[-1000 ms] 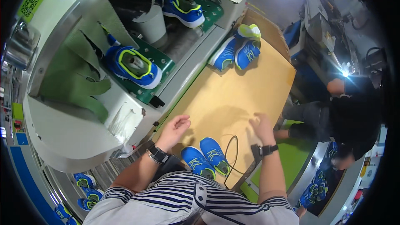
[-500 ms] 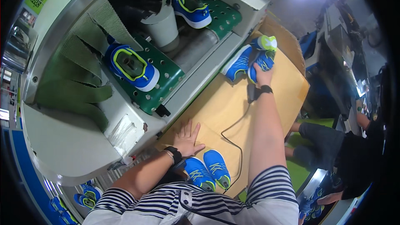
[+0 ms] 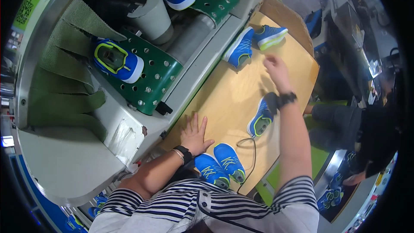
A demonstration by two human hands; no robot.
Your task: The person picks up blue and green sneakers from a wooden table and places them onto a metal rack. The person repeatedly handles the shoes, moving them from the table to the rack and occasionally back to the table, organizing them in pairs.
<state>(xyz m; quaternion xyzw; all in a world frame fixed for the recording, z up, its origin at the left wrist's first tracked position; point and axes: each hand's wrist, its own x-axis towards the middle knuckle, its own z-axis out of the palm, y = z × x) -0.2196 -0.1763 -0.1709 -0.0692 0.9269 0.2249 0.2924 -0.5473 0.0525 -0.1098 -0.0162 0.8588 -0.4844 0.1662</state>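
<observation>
Along pale machine (image 3: 64,155), tan tabletop (image 3: 220,108); at far end, two blue shoes (image 3: 239,51); nearest, blue pair (image 3: 211,171). With left hand (image 3: 194,139), pressing tabletop, holding nothing. With right hand (image 3: 277,71), curled near far shoes, cannot tell grip. Just nearer, lone blue shoe (image 3: 259,118).

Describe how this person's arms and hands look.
Both the left hand and right hand are gloveless. The left wears a black band and a thin, pale bracelet; the right, a black strap with a dark block beside it. The short sleeves carry dark and white stripes.
</observation>
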